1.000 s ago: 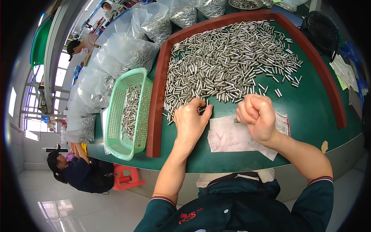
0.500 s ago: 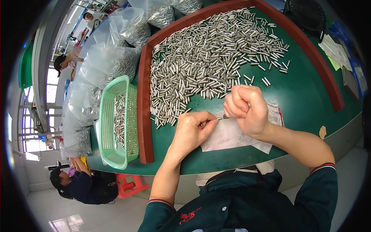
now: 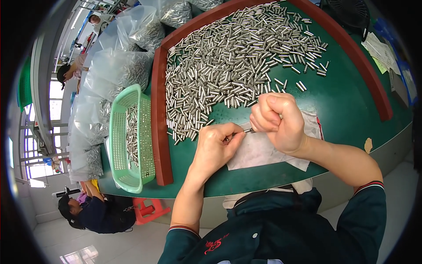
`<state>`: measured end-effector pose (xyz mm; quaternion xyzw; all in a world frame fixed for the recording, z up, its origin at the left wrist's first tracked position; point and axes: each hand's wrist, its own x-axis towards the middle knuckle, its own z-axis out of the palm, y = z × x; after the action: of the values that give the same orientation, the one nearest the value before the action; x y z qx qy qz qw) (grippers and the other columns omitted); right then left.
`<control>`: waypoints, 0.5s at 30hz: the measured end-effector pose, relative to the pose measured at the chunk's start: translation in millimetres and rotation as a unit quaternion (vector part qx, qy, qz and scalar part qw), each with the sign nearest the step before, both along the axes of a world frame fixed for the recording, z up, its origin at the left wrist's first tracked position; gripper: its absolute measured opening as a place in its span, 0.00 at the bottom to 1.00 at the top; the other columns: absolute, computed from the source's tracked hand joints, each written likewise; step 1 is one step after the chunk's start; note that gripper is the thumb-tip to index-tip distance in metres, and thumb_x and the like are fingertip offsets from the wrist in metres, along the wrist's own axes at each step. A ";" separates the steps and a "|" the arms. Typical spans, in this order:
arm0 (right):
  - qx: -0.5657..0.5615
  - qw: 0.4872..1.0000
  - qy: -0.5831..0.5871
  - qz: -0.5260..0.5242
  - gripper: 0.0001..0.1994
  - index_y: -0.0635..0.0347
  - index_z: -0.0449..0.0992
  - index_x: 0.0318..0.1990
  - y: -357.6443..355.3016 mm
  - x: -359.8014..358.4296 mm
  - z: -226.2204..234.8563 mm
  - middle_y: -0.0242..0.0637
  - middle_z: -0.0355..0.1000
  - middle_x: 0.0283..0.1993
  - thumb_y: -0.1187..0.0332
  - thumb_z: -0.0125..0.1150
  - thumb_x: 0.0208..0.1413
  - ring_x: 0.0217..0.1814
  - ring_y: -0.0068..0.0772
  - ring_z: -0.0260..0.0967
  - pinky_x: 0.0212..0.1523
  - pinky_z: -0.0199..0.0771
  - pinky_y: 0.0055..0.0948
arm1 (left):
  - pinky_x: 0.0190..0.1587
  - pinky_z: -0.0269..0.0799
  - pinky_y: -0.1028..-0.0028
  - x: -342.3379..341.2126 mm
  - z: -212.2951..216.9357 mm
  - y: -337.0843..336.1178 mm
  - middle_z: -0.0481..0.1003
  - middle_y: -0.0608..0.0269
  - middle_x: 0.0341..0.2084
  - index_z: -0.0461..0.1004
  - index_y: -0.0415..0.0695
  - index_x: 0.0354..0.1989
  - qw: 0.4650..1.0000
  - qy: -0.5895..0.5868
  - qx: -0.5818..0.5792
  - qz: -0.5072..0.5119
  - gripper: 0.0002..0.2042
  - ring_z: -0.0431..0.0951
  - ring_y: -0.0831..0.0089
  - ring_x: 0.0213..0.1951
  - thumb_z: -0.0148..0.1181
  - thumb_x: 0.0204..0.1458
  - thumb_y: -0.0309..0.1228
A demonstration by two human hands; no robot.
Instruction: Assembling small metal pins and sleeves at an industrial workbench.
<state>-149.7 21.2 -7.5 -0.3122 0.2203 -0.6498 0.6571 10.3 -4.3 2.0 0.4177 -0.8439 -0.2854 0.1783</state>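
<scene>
My left hand (image 3: pixel 215 147) is closed in a pinch, thumb and forefinger on a small metal pin (image 3: pixel 248 130) that spans the short gap between my hands. Beside it, my right hand (image 3: pixel 281 123) makes a fist at the pin's other end; what else it may grip is hidden by the fingers. Both hands are just above a stained pale cloth (image 3: pixel 252 154) on the green tabletop (image 3: pixel 343 114). Beyond them spreads a large heap of short silvery metal pins (image 3: pixel 233 61), with a few loose ones lying near my right hand.
Red-brown strips (image 3: pixel 159 119) border the heap. Left of them stands a light green basket (image 3: pixel 146 132) with pins inside, then clear bags (image 3: pixel 116 72) of pins. Papers (image 3: pixel 381 53) and a black fan-like grille (image 3: pixel 347 13) lie far right. A person (image 3: pixel 94 215) sits lower left by a red stool (image 3: pixel 149 210).
The view has shifted slightly, so the table and basket appear a little further left. Both hands keep nearly the same pose around the pin.
</scene>
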 end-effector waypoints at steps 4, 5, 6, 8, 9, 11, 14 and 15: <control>-0.008 1.000 0.007 0.000 0.16 0.53 0.48 0.10 0.4 0.9 0.0 0.26 0.45 0.07 0.65 0.36 0.48 0.11 0.19 0.35 0.15 0.38 0.22 | 0.18 0.62 0.71 0.2 -4.0 1.7 0.67 0.57 0.10 0.71 0.39 0.19 0.999 0.011 -0.035 -0.018 0.02 0.68 0.64 0.14 0.58 0.37 0.22; -0.010 1.000 0.012 0.001 0.17 0.53 0.48 0.10 0.7 1.5 0.4 0.26 0.44 0.07 0.65 0.36 0.48 0.11 0.19 0.35 0.14 0.38 0.22 | 0.19 0.62 0.69 0.5 -5.6 2.2 0.67 0.56 0.11 0.70 0.38 0.18 0.997 0.017 -0.063 -0.031 0.03 0.68 0.62 0.15 0.58 0.37 0.22; -0.008 1.000 0.012 0.002 0.17 0.53 0.48 0.10 0.9 1.7 0.3 0.26 0.44 0.07 0.65 0.36 0.48 0.11 0.19 0.35 0.14 0.38 0.22 | 0.19 0.62 0.69 0.0 -5.4 2.5 0.67 0.56 0.11 0.70 0.38 0.18 0.997 0.017 -0.062 -0.030 0.03 0.68 0.62 0.15 0.58 0.37 0.22; -0.016 1.000 0.018 0.005 0.17 0.54 0.48 0.10 1.2 2.5 -0.2 0.26 0.45 0.08 0.65 0.37 0.48 0.12 0.18 0.36 0.15 0.39 0.22 | 0.20 0.62 0.66 -1.5 -3.5 2.4 0.67 0.55 0.11 0.68 0.38 0.16 0.996 0.002 -0.079 -0.042 0.04 0.68 0.58 0.17 0.57 0.36 0.21; -0.015 1.000 0.018 0.007 0.17 0.54 0.48 0.10 2.1 4.0 0.5 0.26 0.45 0.08 0.65 0.37 0.48 0.12 0.18 0.36 0.15 0.39 0.22 | 0.20 0.62 0.66 -1.8 -2.2 2.4 0.67 0.55 0.11 0.68 0.38 0.16 0.996 0.002 -0.078 -0.039 0.04 0.68 0.58 0.17 0.57 0.36 0.21; -0.037 0.998 0.060 -0.005 0.17 0.54 0.49 0.10 3.8 7.3 2.5 0.26 0.45 0.09 0.65 0.38 0.49 0.12 0.18 0.37 0.16 0.40 0.21 | 0.20 0.62 0.66 -2.4 -0.2 1.3 0.66 0.55 0.11 0.67 0.38 0.16 0.995 0.003 -0.084 -0.051 0.05 0.68 0.58 0.16 0.57 0.36 0.22; -0.026 0.997 0.069 0.004 0.17 0.54 0.49 0.10 0.5 6.3 2.7 0.26 0.45 0.09 0.65 0.38 0.49 0.13 0.18 0.38 0.17 0.41 0.21 | 0.20 0.62 0.66 -2.4 -0.8 -0.4 0.66 0.54 0.11 0.67 0.38 0.16 0.996 -0.006 -0.072 -0.051 0.04 0.68 0.58 0.16 0.57 0.36 0.22; -0.009 0.998 0.056 0.007 0.17 0.54 0.49 0.10 -1.8 6.6 2.2 0.26 0.45 0.09 0.65 0.38 0.49 0.13 0.18 0.38 0.17 0.41 0.21 | 0.20 0.62 0.66 -1.7 -1.8 -0.5 0.66 0.54 0.11 0.67 0.38 0.16 0.996 -0.007 -0.073 -0.051 0.04 0.68 0.58 0.16 0.57 0.36 0.22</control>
<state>-143.1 19.3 -5.3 -0.3559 0.2486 -0.6286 0.6453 8.6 -4.8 0.2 0.3624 -0.8837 -0.2288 0.1880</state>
